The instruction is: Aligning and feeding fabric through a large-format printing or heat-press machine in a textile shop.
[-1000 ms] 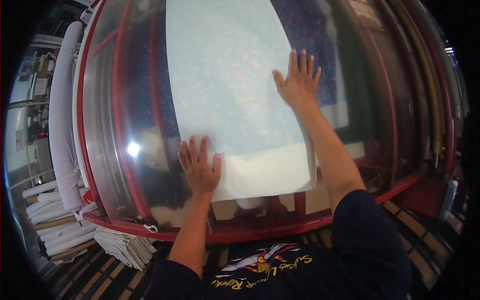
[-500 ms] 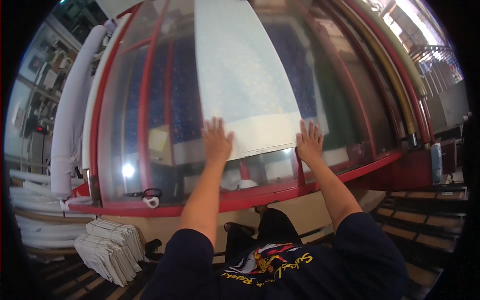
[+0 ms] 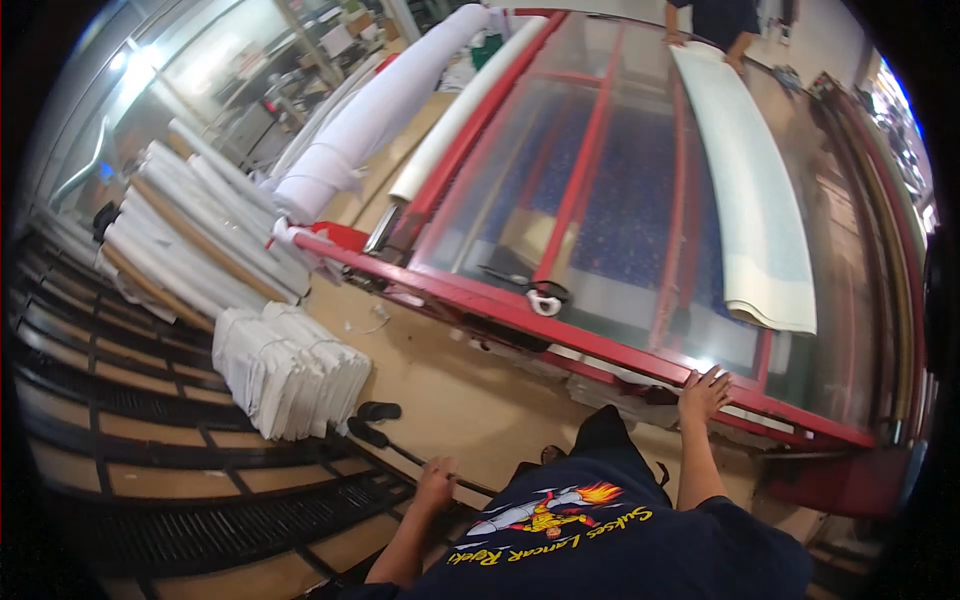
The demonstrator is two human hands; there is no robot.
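Over the red-framed desk [image 3: 612, 350], pale fabric [image 3: 762, 205] runs lengthwise away, ahead-right of my nearer, spread right grip [image 3: 704, 396]; left grip [image 3: 436, 486] unclear to me.

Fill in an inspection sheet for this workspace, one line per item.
Surface: see-through tabletop in a red frame; patterned blue material shows beneath.
Job's things: long pale sheet, layered at its near end, lying toward the table's right; scissors near the front edge.
Clutter: bundled white stacks on the floor, dark footwear beside them.
Hands: right hand rests on the front of the frame; left hand is away from the table, grip unclear.
Cables: nothing clearly seen.
Surroundings: white rolls at left; another person at the sheet's far end.
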